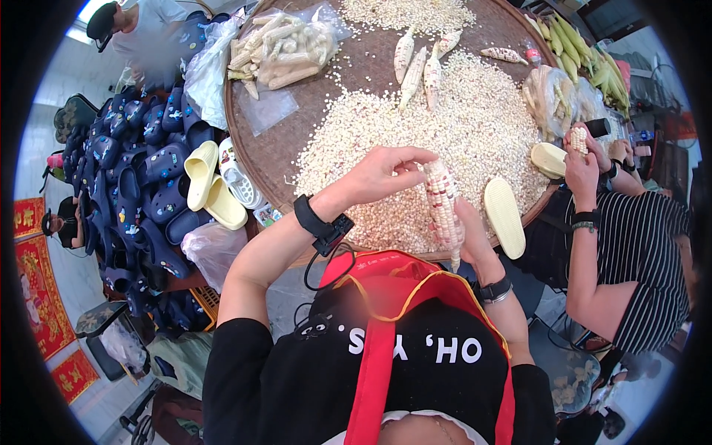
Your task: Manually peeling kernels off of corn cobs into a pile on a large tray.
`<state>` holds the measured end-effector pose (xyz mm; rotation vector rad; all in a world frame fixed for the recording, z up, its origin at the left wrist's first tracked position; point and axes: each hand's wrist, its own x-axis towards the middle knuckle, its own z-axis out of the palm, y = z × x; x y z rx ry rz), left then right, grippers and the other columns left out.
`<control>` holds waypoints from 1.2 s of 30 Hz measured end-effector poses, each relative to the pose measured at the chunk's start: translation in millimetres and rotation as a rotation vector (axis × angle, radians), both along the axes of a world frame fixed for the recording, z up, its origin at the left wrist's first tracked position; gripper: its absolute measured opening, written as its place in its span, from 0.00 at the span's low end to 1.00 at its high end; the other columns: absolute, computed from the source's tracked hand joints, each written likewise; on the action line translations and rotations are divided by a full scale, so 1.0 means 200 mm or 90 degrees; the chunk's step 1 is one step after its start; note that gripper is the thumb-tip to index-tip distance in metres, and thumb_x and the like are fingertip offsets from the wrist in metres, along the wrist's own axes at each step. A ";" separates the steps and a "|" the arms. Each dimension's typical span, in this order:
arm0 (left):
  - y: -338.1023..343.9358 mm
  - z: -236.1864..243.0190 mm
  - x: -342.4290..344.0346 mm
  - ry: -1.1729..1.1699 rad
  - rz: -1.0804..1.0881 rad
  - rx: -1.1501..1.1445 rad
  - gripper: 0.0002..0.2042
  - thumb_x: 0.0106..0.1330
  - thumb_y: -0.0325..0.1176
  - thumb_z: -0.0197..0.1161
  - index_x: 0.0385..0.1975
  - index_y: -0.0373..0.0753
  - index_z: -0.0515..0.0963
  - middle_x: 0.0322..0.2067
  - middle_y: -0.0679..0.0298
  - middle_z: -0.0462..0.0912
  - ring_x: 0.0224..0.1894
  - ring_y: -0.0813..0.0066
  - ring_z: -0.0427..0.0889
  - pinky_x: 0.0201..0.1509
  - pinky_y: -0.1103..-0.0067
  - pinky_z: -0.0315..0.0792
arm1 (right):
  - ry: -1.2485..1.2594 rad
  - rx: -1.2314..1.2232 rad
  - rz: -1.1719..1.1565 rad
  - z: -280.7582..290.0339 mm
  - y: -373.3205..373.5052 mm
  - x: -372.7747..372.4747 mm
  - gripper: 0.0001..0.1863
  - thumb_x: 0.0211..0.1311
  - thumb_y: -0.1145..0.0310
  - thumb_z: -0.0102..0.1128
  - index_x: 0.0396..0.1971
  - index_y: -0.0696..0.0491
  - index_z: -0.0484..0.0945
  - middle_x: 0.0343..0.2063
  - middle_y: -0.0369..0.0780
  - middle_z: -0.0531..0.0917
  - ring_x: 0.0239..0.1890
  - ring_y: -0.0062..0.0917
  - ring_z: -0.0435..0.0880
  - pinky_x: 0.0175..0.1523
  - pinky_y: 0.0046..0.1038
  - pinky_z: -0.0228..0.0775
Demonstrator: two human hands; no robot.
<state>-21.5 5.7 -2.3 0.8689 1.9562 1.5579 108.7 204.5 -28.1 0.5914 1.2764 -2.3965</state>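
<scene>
A corn cob (pixel 443 206) with white and dark red kernels stands nearly upright in front of me, over the near edge of a round woven tray (pixel 297 141). My right hand (pixel 475 231) is closed around its side, lower down. At its top, my left hand (pixel 393 175) has bent fingers, with thumb and forefinger against the tip. Beneath my hands spreads a big heap of loose corn kernels (pixel 356 141). Several more corn cobs (pixel 412 78) lie on the heap farther back. Close to my right hand rests a pale yellow slipper sole (pixel 504 216).
A bag of stripped cobs (pixel 285 48) sits at the tray's far left. Dark blue clogs (pixel 141 170) are piled to the left, beside yellow slippers (pixel 211 185). On the right, a person in a striped top (pixel 630 259) holds another cob (pixel 578 139). Green-husked corn (pixel 571 48) lies behind.
</scene>
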 end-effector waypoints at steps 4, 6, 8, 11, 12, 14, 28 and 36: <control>-0.01 0.02 0.00 -0.074 -0.034 -0.002 0.17 0.58 0.30 0.62 0.48 0.38 0.74 0.30 0.65 0.81 0.34 0.84 0.77 0.39 0.84 0.71 | -0.004 0.002 0.045 0.03 0.00 0.00 0.22 0.63 0.56 0.51 0.49 0.58 0.68 0.35 0.38 0.79 0.32 0.19 0.80 0.32 0.20 0.74; -0.01 0.01 0.00 -0.081 -0.043 -0.001 0.18 0.58 0.31 0.63 0.49 0.38 0.74 0.30 0.66 0.81 0.34 0.85 0.77 0.39 0.84 0.71 | -0.007 0.016 0.049 0.03 0.00 0.00 0.23 0.63 0.56 0.50 0.49 0.58 0.68 0.35 0.38 0.79 0.34 0.19 0.79 0.34 0.20 0.74; -0.01 -0.02 0.01 -0.095 -0.050 0.039 0.18 0.57 0.32 0.64 0.48 0.38 0.74 0.30 0.65 0.81 0.33 0.85 0.77 0.37 0.84 0.71 | 0.003 0.043 0.066 0.02 0.00 0.01 0.22 0.62 0.57 0.51 0.49 0.59 0.69 0.35 0.37 0.79 0.34 0.17 0.78 0.37 0.20 0.72; -0.03 0.02 -0.03 -0.057 -0.121 -0.045 0.17 0.57 0.32 0.64 0.46 0.37 0.75 0.31 0.64 0.81 0.33 0.85 0.77 0.36 0.84 0.72 | 0.004 0.074 0.066 0.02 0.00 0.01 0.20 0.62 0.60 0.52 0.48 0.59 0.71 0.36 0.36 0.79 0.33 0.14 0.77 0.36 0.19 0.71; -0.03 0.04 -0.04 -0.058 -0.120 -0.045 0.17 0.57 0.32 0.64 0.46 0.37 0.75 0.31 0.64 0.81 0.33 0.85 0.77 0.36 0.84 0.72 | 0.011 0.084 0.075 0.01 0.00 0.01 0.19 0.62 0.61 0.53 0.47 0.59 0.72 0.35 0.36 0.80 0.32 0.14 0.77 0.35 0.18 0.70; -0.02 0.07 -0.04 -0.003 -0.145 -0.066 0.15 0.55 0.30 0.62 0.43 0.36 0.75 0.30 0.60 0.80 0.31 0.80 0.78 0.35 0.83 0.72 | 0.012 0.100 0.078 0.02 0.00 0.00 0.18 0.62 0.62 0.53 0.47 0.59 0.72 0.34 0.36 0.80 0.31 0.14 0.77 0.34 0.18 0.70; 0.00 -0.04 0.04 0.279 0.052 -0.069 0.14 0.55 0.23 0.51 0.42 0.33 0.75 0.35 0.53 0.80 0.34 0.60 0.81 0.39 0.74 0.74 | -0.050 0.038 0.073 -0.02 0.01 0.00 0.20 0.64 0.56 0.47 0.44 0.58 0.72 0.31 0.38 0.80 0.29 0.18 0.80 0.30 0.21 0.74; -0.04 0.01 0.03 -0.009 -0.014 0.028 0.16 0.58 0.31 0.59 0.47 0.38 0.74 0.32 0.61 0.81 0.33 0.75 0.79 0.40 0.79 0.73 | -0.110 -0.085 0.071 0.01 0.00 -0.01 0.22 0.65 0.53 0.43 0.48 0.55 0.70 0.33 0.41 0.80 0.30 0.22 0.81 0.29 0.23 0.75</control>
